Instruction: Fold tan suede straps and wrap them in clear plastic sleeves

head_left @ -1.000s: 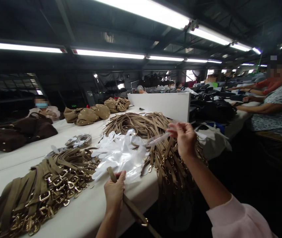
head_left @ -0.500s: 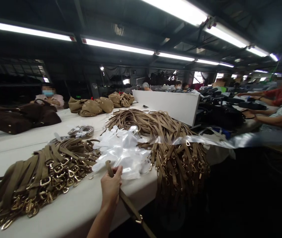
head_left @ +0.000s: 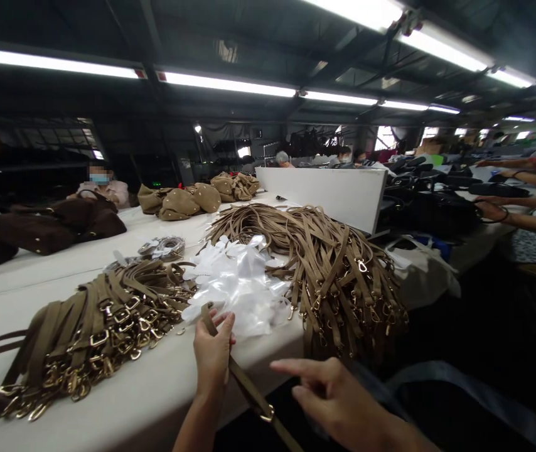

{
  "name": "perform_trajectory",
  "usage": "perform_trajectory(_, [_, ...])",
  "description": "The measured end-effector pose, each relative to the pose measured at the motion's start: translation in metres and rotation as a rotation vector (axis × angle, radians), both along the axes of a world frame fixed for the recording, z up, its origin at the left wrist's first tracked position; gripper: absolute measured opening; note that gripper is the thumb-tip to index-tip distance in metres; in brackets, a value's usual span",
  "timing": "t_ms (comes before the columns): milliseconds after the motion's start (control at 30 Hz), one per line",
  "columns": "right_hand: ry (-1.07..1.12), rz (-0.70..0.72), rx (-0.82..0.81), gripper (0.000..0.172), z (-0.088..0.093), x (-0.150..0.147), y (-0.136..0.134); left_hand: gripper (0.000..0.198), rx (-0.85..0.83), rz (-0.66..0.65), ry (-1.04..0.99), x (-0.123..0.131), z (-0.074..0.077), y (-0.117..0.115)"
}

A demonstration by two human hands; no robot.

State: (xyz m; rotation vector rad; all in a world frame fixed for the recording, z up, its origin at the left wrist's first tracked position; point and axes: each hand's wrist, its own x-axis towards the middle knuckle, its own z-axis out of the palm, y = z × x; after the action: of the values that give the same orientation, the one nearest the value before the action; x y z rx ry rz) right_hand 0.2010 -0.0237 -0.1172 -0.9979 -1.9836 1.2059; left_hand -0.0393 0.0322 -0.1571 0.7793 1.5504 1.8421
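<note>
My left hand is closed around an olive-brown bag strap at the table's near edge. One strap end stands up past the thumb; the rest hangs down to the lower right, with a gold buckle on it. My right hand is in front of the table edge, index finger stretched toward the strap, thumb apart and no object visible in it. Behind it, a blurred translucent plastic strip hangs at lower right. Beyond my left hand lies a heap of clear plastic sleeves.
Straps with gold hardware lie at left; a larger strap pile drapes over the edge at right. A white board stands behind it. Olive bags and dark brown bags sit farther back. Other people work across and at right.
My right hand has come into view from the lower right. The plastic strip that stretched across the right side is now lower. My left hand still grips the strap; the view has shifted slightly.
</note>
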Motion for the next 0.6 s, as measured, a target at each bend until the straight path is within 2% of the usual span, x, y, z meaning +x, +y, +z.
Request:
perform_trajectory(67, [-0.053, 0.083, 0.144, 0.039, -0.017, -0.045, 0.027, 0.062, -0.007, 0.003, 0.072, -0.005, -0.001, -0.008])
perform_trajectory(133, [-0.083, 0.049, 0.239, 0.038, -0.025, -0.078, 0.057, 0.062, -0.014, -0.004, 0.138, -0.011, -0.003, -0.019])
perform_trajectory(233, [-0.154, -0.053, 0.165, 0.029, -0.021, -0.108, 0.107, 0.063, -0.014, -0.027, 0.162, -0.017, -0.002, -0.039])
perform_trajectory(367, [-0.133, -0.168, 0.093, 0.027, -0.011, -0.130, 0.159, 0.066, -0.004, -0.170, 0.059, -0.013, 0.004, -0.072])
perform_trajectory(467, [-0.063, -0.203, 0.080, 0.028, -0.007, -0.138, 0.164, 0.072, -0.038, -0.176, -0.022, -0.014, 0.010, -0.104])
perform_trajectory(533, [-0.003, -0.186, 0.070, 0.032, -0.003, -0.135, 0.145, 0.074, -0.075, -0.125, -0.079, -0.022, 0.010, -0.129])
perform_trajectory(600, [0.122, -0.109, 0.009, 0.037, 0.001, -0.122, 0.114, 0.071, -0.127, -0.084, -0.149, -0.035, 0.006, -0.155])
